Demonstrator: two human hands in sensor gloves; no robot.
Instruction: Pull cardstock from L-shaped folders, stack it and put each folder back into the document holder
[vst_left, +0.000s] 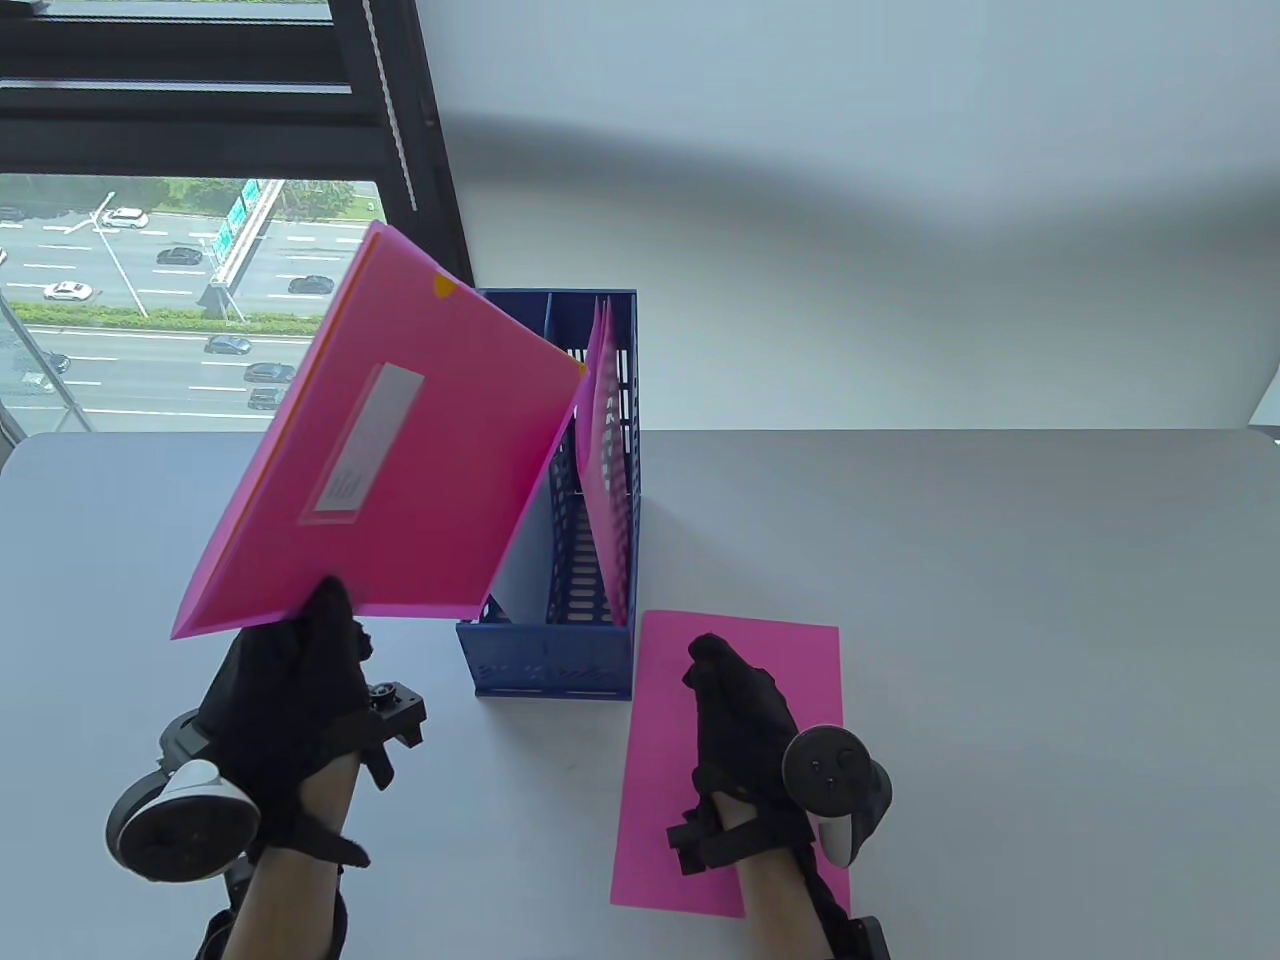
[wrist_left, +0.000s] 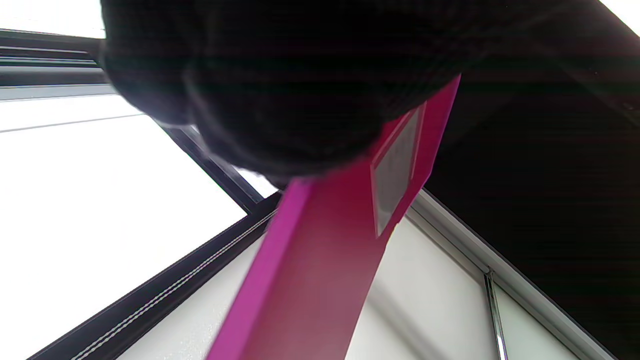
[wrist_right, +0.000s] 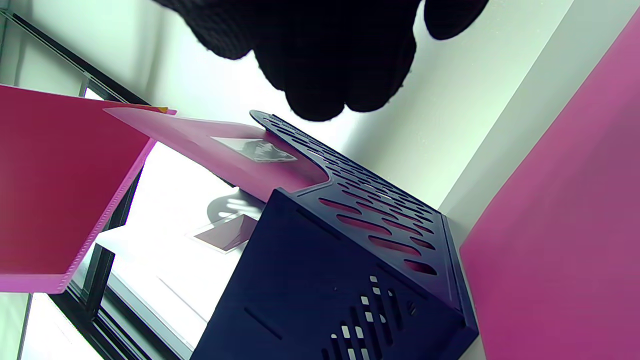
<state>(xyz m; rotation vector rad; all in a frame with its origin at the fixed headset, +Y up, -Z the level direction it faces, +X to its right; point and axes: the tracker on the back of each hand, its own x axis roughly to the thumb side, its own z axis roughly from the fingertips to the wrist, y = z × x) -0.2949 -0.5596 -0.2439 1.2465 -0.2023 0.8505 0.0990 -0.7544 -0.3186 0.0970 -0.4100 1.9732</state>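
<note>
My left hand (vst_left: 300, 670) grips the near bottom edge of a pink L-shaped folder (vst_left: 385, 450) with a white label, holding it raised and tilted over the left side of the blue document holder (vst_left: 575, 560). The same folder (wrist_left: 320, 250) runs under my gloved fingers in the left wrist view. Another pink folder (vst_left: 605, 440) stands inside the holder's right slot. A pink cardstock sheet (vst_left: 790, 650) lies flat on the table right of the holder, and my right hand (vst_left: 740, 710) rests on it with relaxed fingers. The right wrist view shows the holder (wrist_right: 340, 270), the raised folder (wrist_right: 60, 190) and the cardstock (wrist_right: 565, 220).
The grey table (vst_left: 1000, 600) extends to the right and behind the cardstock. A white wall (vst_left: 850, 250) stands behind the table, and a window (vst_left: 150, 290) lies at the back left.
</note>
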